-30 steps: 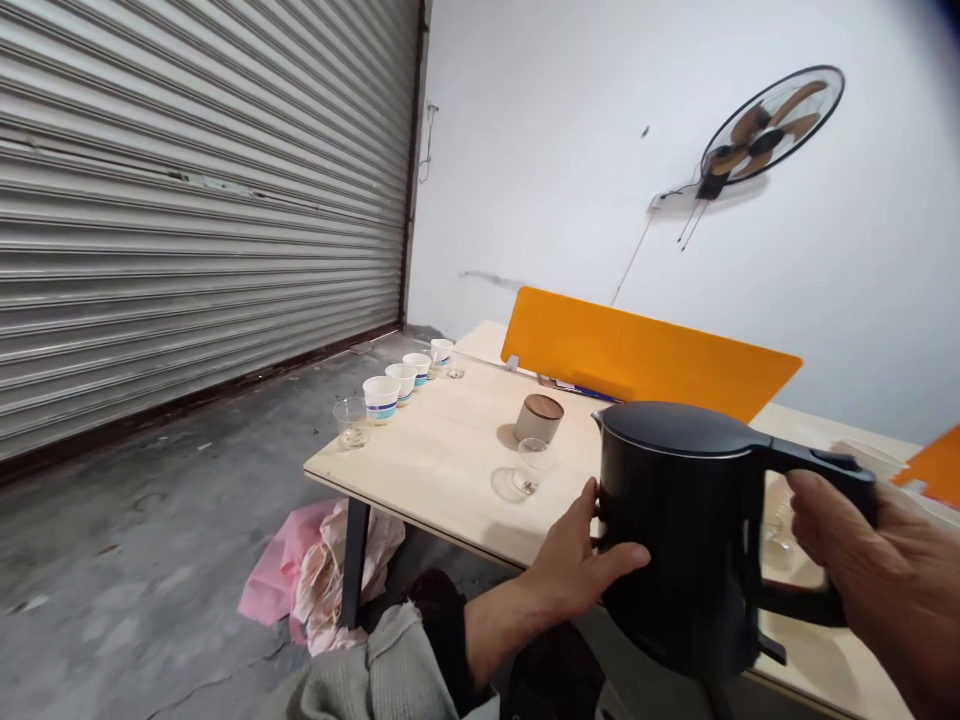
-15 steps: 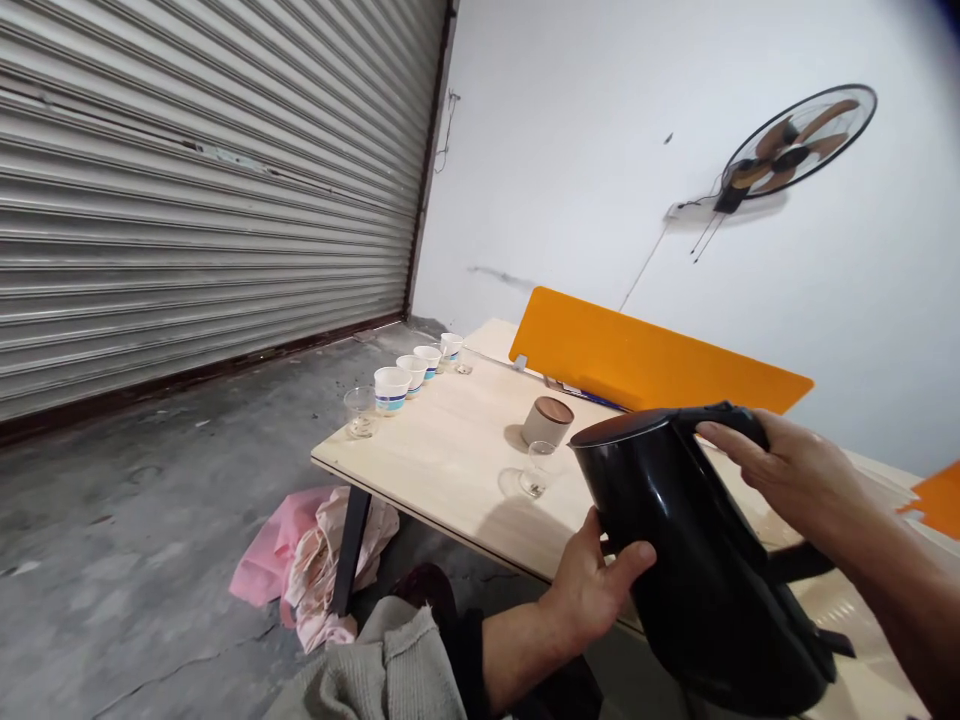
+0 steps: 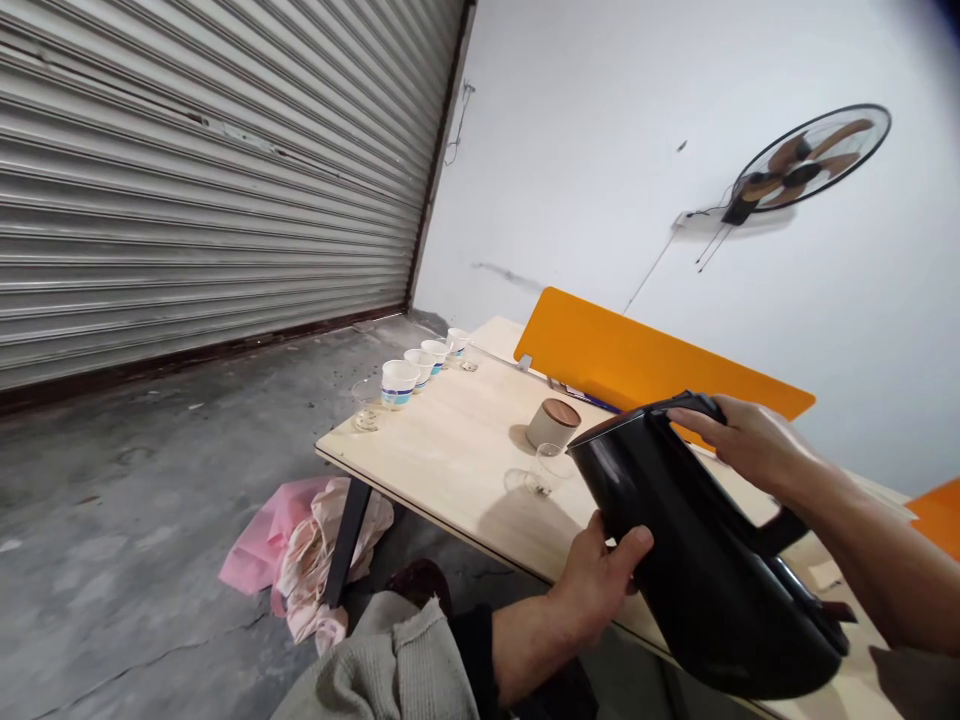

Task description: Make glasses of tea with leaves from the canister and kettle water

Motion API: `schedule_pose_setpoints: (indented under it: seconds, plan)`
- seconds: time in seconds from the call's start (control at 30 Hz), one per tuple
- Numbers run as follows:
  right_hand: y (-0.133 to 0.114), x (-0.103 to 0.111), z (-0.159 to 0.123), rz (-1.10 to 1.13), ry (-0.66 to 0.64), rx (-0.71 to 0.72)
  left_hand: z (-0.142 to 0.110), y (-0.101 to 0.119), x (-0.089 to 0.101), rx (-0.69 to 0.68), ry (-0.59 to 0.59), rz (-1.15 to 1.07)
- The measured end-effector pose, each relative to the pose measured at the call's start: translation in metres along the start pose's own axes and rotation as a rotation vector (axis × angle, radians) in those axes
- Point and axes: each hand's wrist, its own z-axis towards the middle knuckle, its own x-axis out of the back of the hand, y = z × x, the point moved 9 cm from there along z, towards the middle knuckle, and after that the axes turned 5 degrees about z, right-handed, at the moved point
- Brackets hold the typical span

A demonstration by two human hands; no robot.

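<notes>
A black electric kettle [image 3: 697, 560] is tilted with its spout toward a small clear glass [image 3: 550, 466] on the pale wooden table [image 3: 450, 450]. My left hand [image 3: 600, 580] cups the kettle's lower side, fingers curled against it. My right hand [image 3: 739, 438] grips the top of the kettle's handle near the lid. A grey jar with a brown lid [image 3: 553, 423] stands just behind the glass.
A row of paper cups [image 3: 416, 368] with a clear glass at each end lines the table's left edge. An orange divider panel [image 3: 660, 362] stands at the back. Pink cloth [image 3: 300, 540] lies on the concrete floor. A fan [image 3: 810, 155] hangs on the wall.
The kettle went from upright to tilted, spout down toward the small glass. My right hand shifted from the handle's side up to its top. The view panned slightly left.
</notes>
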Motion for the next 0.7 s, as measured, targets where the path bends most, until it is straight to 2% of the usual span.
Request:
schedule_pose_setpoints:
  seconds: [0.17,0.7]
  plan:
    - [-0.01,-0.005,0.006,-0.049,-0.034,0.03,0.0,-0.003,0.002,0.027,0.006,-0.024]
    - [-0.022,-0.014,0.012,-0.154,-0.093,0.036,-0.004,-0.008,0.002,0.016,0.016,-0.075]
